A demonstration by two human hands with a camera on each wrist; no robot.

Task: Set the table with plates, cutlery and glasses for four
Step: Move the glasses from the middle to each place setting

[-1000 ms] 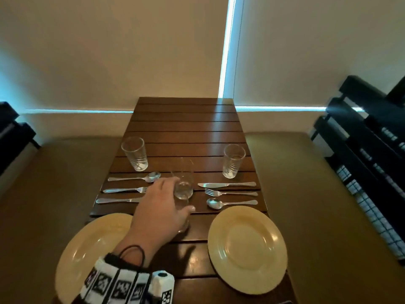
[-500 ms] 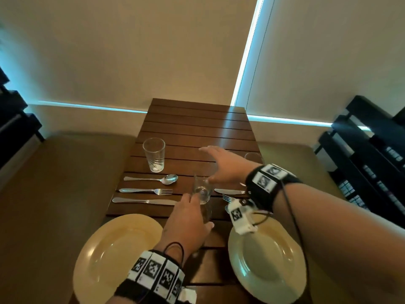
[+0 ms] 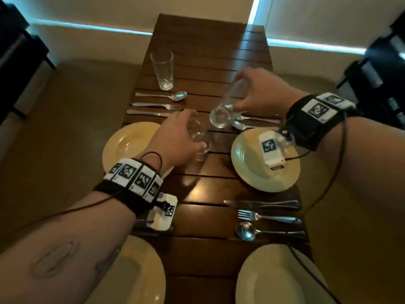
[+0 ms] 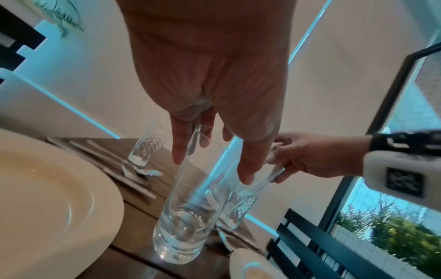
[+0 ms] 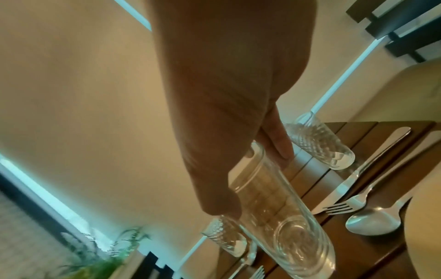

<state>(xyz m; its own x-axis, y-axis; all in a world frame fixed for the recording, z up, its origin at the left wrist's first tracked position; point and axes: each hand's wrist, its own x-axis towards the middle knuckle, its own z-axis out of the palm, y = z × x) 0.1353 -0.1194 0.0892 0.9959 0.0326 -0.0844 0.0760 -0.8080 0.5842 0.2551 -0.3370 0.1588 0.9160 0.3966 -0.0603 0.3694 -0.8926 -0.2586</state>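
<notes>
My left hand [image 3: 186, 137] grips a clear glass [image 3: 200, 139] from above; the glass stands upright in the middle of the slatted wooden table [image 3: 203, 194]. My right hand [image 3: 243, 99] holds a second clear glass [image 3: 223, 113] by its upper end, tilted in the air just right of the first. In the left wrist view both glasses [image 4: 188, 207] [image 4: 243, 200] sit close together. A patterned glass [image 3: 163, 70] stands at the far left, another [image 5: 319, 145] at the far right. Yellow plates [image 3: 129, 141] [image 3: 249, 172] [image 3: 140, 277] [image 3: 274, 275] lie at all corners.
Knife, fork and spoon sets lie at the far left [image 3: 157, 105], far right [image 3: 256, 122] and near right [image 3: 269, 218]. My left wrist hides the near left setting. Tan benches [image 3: 65, 128] flank the table, with dark slatted chairs [image 3: 383, 62] beyond.
My right hand has come in, taken hold of a glass next to the left hand's glass and tilted it up. The left hand has stayed on its glass. The view has dropped toward me.
</notes>
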